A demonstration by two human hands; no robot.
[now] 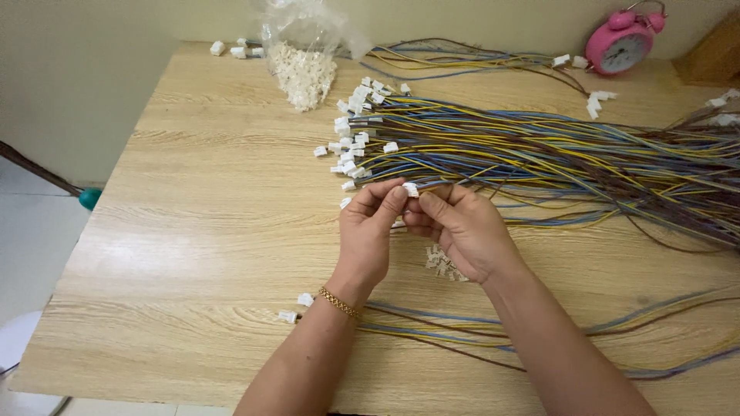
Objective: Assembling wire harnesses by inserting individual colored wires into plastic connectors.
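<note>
Hands on small white connector

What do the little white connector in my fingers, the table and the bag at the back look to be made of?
White connector, pinched between left hand and right hand: likely moulded plastic, opaque and matte with sharp edges. Table: wood-look top, pale grain with a soft sheen, possibly laminate. Bag: thin clear plastic film, crinkled and glossy, with small white pieces showing through.
</note>
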